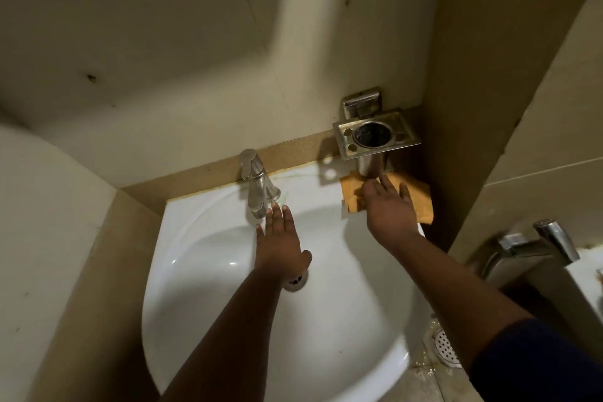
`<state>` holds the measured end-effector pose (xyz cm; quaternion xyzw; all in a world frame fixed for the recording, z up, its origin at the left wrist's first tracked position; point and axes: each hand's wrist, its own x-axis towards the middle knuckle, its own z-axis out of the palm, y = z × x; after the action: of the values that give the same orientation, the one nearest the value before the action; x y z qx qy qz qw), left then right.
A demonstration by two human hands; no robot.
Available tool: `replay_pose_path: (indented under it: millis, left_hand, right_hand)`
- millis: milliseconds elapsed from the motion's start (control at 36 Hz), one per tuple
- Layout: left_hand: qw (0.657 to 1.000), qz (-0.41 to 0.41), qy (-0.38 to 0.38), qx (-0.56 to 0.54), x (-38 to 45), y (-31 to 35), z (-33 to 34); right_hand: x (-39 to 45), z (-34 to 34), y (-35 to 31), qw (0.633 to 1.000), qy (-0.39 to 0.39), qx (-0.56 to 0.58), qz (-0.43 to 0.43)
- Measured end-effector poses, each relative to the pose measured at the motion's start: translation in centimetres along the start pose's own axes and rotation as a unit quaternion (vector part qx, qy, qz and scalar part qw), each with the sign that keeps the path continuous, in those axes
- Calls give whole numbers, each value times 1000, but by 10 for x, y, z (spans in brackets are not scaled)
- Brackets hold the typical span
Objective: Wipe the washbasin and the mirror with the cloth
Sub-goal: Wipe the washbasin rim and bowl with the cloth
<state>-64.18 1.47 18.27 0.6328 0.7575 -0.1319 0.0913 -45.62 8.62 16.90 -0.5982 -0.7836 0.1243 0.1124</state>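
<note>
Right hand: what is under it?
An orange cloth lies under the right hand, on the washbasin corner. The cloth's middle is covered by the hand.

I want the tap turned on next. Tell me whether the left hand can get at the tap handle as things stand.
Probably yes. The left hand is open and empty, fingertips right beside the tap spout, with nothing between it and the handle on top.

Looks steeply down from head height, close above the washbasin (202, 287), facing the tiled wall corner (434, 42).
</note>
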Motion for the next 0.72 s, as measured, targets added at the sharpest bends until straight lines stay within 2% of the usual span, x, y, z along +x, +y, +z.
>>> replay_pose_path:
  millis: [194,361,583,722]
  left_hand:
    - [999,29,13,-3,4,-5,3]
    - [999,46,11,-10,6,-11,7]
    - [998,61,16,-20,5,-16,6]
    - [998,60,19,-24,5,-16,6]
  right_hand:
    - [-17,-10,8,999,-39,-13,-5]
    - [8,-15,6,998,-27,58,18]
    - [13,-17,11,998,-18,66,-4]
    - [-12,-11,17,998,-14,61,-7]
